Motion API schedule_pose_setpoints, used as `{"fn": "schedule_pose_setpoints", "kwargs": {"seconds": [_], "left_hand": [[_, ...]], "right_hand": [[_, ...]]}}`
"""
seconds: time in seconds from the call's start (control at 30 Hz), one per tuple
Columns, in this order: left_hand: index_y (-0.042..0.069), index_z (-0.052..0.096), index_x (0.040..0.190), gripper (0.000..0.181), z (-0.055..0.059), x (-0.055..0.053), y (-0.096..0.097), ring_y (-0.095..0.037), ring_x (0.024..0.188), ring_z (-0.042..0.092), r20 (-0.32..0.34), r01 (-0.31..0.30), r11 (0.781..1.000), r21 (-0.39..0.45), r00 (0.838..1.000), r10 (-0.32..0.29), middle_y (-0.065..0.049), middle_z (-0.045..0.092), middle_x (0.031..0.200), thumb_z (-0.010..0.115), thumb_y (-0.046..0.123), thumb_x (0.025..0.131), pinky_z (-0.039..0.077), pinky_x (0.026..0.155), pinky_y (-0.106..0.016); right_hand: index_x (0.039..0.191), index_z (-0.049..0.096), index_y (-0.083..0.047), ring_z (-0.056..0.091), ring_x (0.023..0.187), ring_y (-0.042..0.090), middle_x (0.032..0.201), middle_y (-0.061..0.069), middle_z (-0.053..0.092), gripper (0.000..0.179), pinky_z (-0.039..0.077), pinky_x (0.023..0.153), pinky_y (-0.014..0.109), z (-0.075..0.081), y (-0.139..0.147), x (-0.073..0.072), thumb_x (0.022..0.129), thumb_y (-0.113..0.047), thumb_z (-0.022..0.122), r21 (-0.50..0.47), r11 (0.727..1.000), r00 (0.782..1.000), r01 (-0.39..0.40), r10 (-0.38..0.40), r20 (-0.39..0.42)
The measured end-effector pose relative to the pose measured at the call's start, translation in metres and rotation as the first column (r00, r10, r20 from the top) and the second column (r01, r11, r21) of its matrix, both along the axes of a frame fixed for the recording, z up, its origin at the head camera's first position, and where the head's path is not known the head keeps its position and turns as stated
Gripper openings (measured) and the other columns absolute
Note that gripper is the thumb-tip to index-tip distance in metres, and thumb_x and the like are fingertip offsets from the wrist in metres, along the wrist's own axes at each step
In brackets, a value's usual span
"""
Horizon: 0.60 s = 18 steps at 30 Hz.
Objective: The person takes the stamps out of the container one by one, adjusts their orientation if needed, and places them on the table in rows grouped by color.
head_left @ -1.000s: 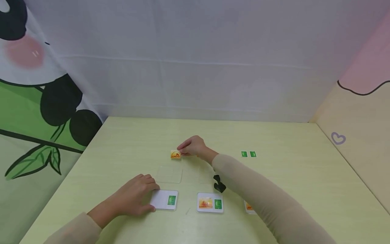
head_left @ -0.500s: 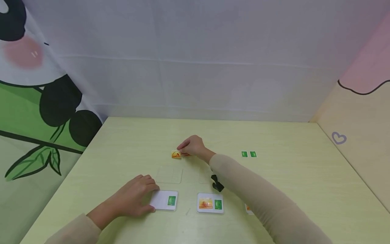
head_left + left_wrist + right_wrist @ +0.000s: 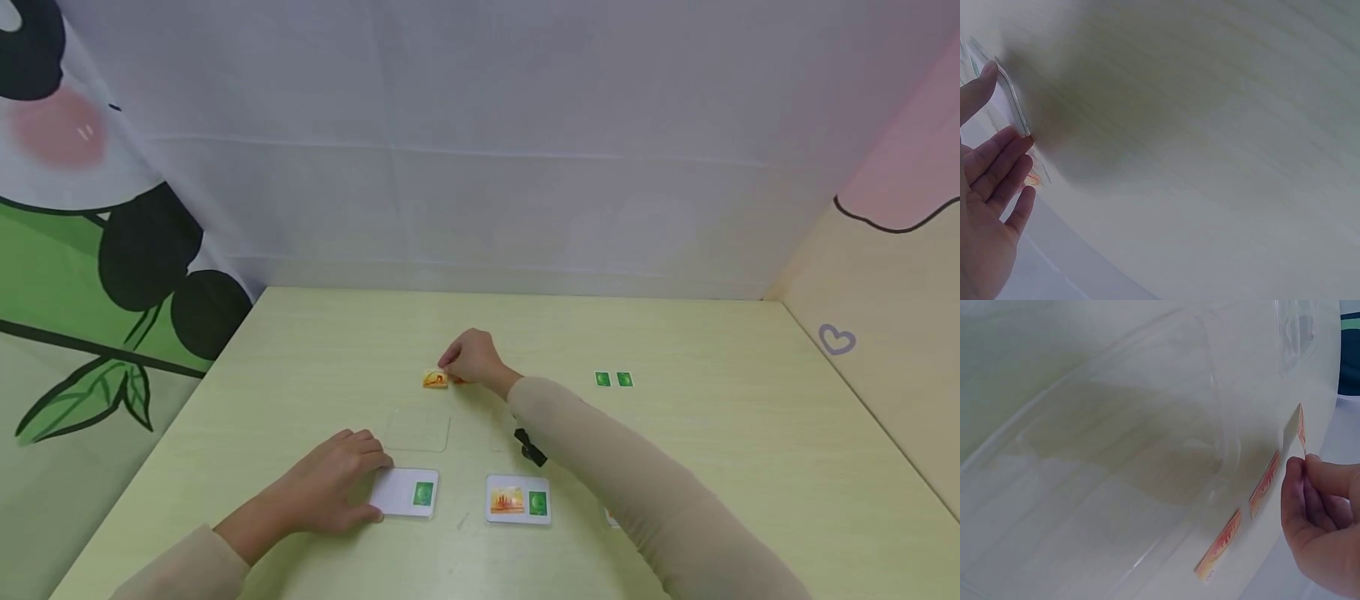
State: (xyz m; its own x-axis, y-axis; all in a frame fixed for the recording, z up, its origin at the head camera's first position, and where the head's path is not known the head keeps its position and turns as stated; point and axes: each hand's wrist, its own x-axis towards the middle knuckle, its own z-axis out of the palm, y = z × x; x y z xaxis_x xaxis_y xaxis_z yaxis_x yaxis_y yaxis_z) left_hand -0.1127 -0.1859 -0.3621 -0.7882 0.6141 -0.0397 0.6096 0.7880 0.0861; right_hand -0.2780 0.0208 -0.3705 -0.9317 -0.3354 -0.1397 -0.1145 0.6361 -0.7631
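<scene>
My left hand (image 3: 337,479) holds a white card block (image 3: 393,492) by its left side, thumb at the near corner and fingers at the far one. A green picture piece (image 3: 423,494) sits at that block's right end. In the left wrist view the thumb and fingertips touch the block's edge (image 3: 1013,100). Farther back, my right hand (image 3: 478,358) pinches the corner of a small orange picture piece (image 3: 435,379), tilted up in the right wrist view. Two more orange picture pieces (image 3: 1265,483) lie beside it on the table.
Another white block (image 3: 517,500) bears an orange and a green picture. My right sleeve mostly hides a third block (image 3: 612,520). Clear plastic covers (image 3: 417,429) lie mid-table. Two green pieces (image 3: 613,379) lie at the back right. A white curtain (image 3: 480,208) stands behind the table.
The orange piece in my right fingers has shifted slightly right and tilted. The right forearm has drifted a little left. My left hand stays on the white block.
</scene>
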Motion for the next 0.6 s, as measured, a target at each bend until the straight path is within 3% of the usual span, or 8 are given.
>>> {"fn": "schedule_pose_setpoints", "kwargs": {"seconds": [0.27,0.6], "left_hand": [[0.014,0.068,0.106,0.047,-0.0006,0.0,-0.0002,-0.011,0.095,0.055,0.006,-0.001,1.0,0.003,1.0,0.001,0.007,0.066,0.101,0.077,0.047,0.073,0.047,0.086,-0.036],[0.014,0.068,0.106,0.047,-0.0029,0.0001,-0.0013,-0.01,0.094,0.054,-0.004,0.0,1.0,0.007,1.0,0.0,0.007,0.065,0.1,0.077,0.047,0.073,0.047,0.085,-0.035]], "right_hand": [[0.083,0.078,-0.007,0.066,0.094,0.02,0.091,0.008,0.076,0.006,0.054,0.086,0.03,-0.0006,-0.0038,-0.0011,0.081,-0.004,0.072,0.105,0.993,0.991,-0.053,0.066,-0.12],[0.087,0.078,-0.004,0.067,0.094,0.022,0.091,0.009,0.075,0.008,0.055,0.084,0.03,0.0022,-0.0051,0.0001,0.083,-0.003,0.07,0.16,0.983,0.98,-0.087,0.114,-0.166]]}}
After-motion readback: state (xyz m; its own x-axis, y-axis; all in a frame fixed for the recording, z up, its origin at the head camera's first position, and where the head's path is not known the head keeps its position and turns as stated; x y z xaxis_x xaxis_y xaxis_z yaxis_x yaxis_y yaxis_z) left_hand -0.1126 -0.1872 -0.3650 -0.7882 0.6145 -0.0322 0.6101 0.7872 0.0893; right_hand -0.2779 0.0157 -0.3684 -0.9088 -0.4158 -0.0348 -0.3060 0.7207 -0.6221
